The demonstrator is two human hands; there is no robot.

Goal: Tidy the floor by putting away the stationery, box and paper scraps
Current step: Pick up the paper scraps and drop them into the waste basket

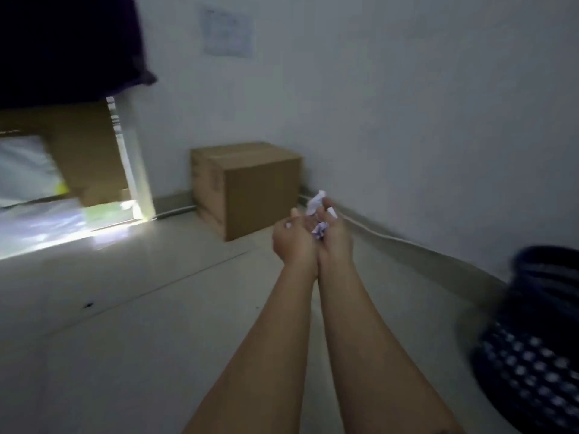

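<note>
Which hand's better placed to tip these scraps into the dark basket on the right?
Right, probably: the right hand is nearer the dark basket at lower right; the left hand lies beyond it. Both cup the paper scraps.

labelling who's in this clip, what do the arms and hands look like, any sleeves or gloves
The left forearm and right forearm are bare all the way to the bottom edge of the picture, so no sleeves show. The left hand and right hand wear no gloves. No watch, bracelet or ring can be made out, though the picture is dim and blurred.
</note>
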